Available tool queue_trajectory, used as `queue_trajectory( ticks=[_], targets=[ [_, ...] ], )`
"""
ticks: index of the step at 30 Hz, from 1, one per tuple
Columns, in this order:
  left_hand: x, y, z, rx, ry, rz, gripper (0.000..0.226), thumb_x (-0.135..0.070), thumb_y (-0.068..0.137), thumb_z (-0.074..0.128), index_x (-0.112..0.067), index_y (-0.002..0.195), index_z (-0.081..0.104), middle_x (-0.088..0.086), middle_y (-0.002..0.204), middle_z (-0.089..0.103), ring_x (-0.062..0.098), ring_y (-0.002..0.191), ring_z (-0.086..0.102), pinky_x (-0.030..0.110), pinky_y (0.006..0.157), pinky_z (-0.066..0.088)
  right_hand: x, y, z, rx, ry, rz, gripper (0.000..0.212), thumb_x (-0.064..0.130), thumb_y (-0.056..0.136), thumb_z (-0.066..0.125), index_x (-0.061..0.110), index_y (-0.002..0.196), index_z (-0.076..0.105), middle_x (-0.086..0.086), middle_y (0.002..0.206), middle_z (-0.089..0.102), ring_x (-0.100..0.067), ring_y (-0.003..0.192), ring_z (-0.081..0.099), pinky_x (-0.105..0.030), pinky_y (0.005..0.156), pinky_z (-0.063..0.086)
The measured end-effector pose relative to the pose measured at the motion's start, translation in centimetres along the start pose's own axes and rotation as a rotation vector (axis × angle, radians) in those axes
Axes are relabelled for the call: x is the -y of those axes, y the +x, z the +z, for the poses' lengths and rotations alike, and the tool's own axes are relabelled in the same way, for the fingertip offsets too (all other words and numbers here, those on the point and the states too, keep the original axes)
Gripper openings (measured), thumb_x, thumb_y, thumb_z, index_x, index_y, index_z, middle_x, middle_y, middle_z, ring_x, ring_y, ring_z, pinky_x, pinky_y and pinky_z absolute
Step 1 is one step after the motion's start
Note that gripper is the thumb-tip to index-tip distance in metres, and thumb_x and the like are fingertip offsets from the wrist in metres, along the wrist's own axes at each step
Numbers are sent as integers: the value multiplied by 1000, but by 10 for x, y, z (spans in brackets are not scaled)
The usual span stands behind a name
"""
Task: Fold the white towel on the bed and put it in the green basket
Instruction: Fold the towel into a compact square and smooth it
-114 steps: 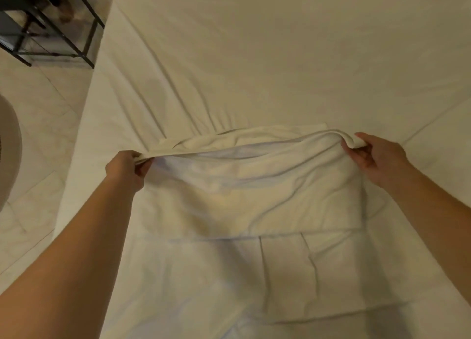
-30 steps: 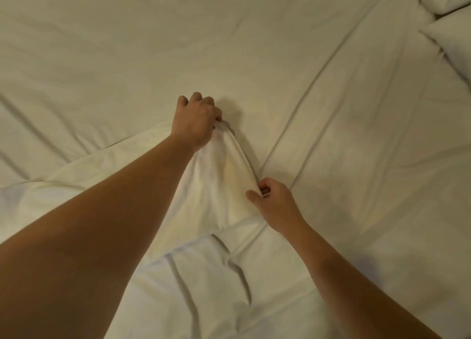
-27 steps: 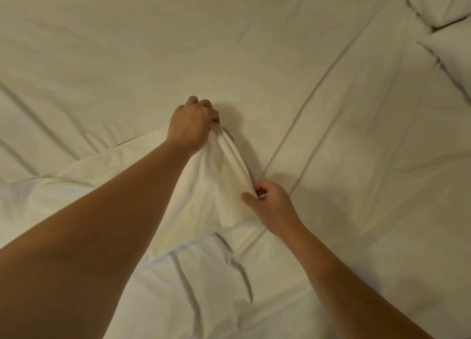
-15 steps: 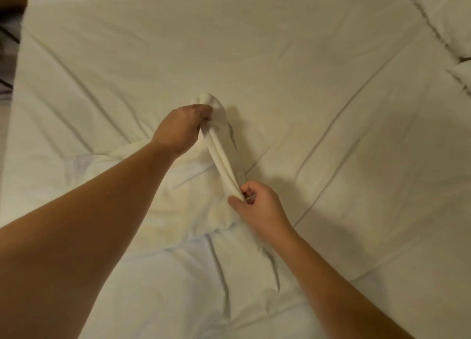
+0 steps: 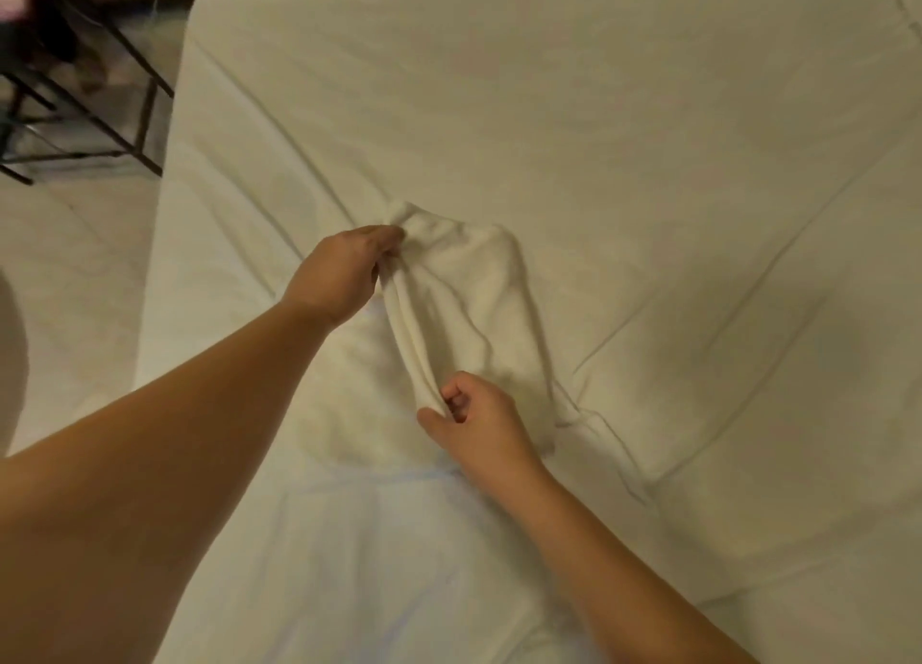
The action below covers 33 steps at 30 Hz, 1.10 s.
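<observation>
The white towel [image 5: 474, 309] lies partly folded in the middle of the bed [image 5: 648, 139], hard to tell apart from the white sheet. My left hand [image 5: 339, 274] pinches the far corner of a raised fold. My right hand [image 5: 479, 424] pinches the near corner of the same fold. The fold stands up as a ridge between both hands, with one flap draped to the right and the other layer flat to the left under my left forearm. No green basket is in view.
The bed's left edge runs down the left side, with pale floor [image 5: 70, 274] beyond it. A black metal frame [image 5: 85, 114] stands on the floor at the top left. The sheet is creased around the towel.
Both hands have carried the towel's gathered edge leftward across the bed, and the fold has spread so a flap now drapes to the right. The view has swung left, showing the bed's edge and floor.
</observation>
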<state>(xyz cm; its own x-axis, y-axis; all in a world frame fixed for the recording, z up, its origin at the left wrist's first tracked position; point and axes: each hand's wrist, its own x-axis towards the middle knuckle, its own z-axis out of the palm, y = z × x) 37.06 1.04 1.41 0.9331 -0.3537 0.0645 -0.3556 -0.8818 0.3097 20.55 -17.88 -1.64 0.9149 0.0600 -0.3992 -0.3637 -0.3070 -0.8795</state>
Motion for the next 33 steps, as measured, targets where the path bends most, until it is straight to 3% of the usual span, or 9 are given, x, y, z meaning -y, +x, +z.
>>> queue_trajectory(
  ticks=[9, 15, 22, 24, 26, 29, 31, 33],
  targets=[
    [105, -58, -16, -3, 15, -76, 41, -4, 93, 58, -17, 131, 65, 7, 123, 72, 34, 104, 71, 40, 89, 57, 28, 6, 117, 123, -26, 40, 28, 23, 80, 72, 18, 69, 47, 10, 55, 48, -5, 47, 40, -25, 51, 38],
    [144, -88, -7, 42, -16, -156, 45, 0, 91, 57, -14, 133, 64, 11, 124, 71, 38, 104, 70, 44, 89, 57, 29, 12, 167, 150, -168, 19, 19, 25, 80, 69, 15, 77, 53, -4, 66, 60, -9, 53, 45, -29, 54, 42],
    [168, -104, 10, 97, -59, -247, 47, -4, 94, 49, -17, 138, 60, 7, 129, 68, 36, 109, 67, 41, 92, 54, 20, 13, 202, 211, -319, -15, 13, 21, 85, 64, 19, 84, 51, 7, 72, 51, -15, 63, 47, -31, 61, 42],
    [174, -108, 14, 118, -54, -252, 42, -8, 95, 48, -16, 135, 60, 7, 130, 66, 35, 106, 67, 42, 90, 55, 16, 15, 209, 212, -348, -20, 11, 20, 86, 64, 18, 88, 53, 2, 82, 58, -21, 73, 55, -34, 67, 48],
    [179, -110, 21, 155, -39, -283, 35, -6, 95, 48, -13, 125, 65, 9, 131, 64, 36, 107, 66, 44, 91, 55, 6, 16, 215, 318, -426, -25, 26, 20, 88, 65, 15, 112, 58, -7, 111, 63, -26, 100, 59, -39, 88, 50],
    [187, -117, 32, 238, -83, -371, 39, -4, 96, 47, -20, 126, 65, 9, 131, 62, 35, 115, 61, 44, 98, 50, -4, 12, 218, 511, -576, -24, 60, 27, 92, 63, 9, 144, 39, -11, 148, 43, -27, 138, 36, -41, 113, 35],
    [187, -122, 37, 264, -119, -416, 42, -8, 99, 43, -24, 134, 62, 9, 136, 60, 34, 119, 59, 45, 102, 47, -6, 10, 217, 548, -596, -20, 66, 27, 93, 61, 9, 150, 33, -10, 156, 35, -26, 144, 28, -40, 117, 29],
    [185, -125, 39, 253, -130, -429, 40, -12, 101, 43, -22, 136, 61, 9, 137, 60, 35, 120, 58, 46, 101, 48, -6, 13, 217, 540, -555, -2, 64, 25, 92, 61, 11, 149, 36, -10, 152, 40, -26, 141, 33, -38, 115, 32]
  ],
)
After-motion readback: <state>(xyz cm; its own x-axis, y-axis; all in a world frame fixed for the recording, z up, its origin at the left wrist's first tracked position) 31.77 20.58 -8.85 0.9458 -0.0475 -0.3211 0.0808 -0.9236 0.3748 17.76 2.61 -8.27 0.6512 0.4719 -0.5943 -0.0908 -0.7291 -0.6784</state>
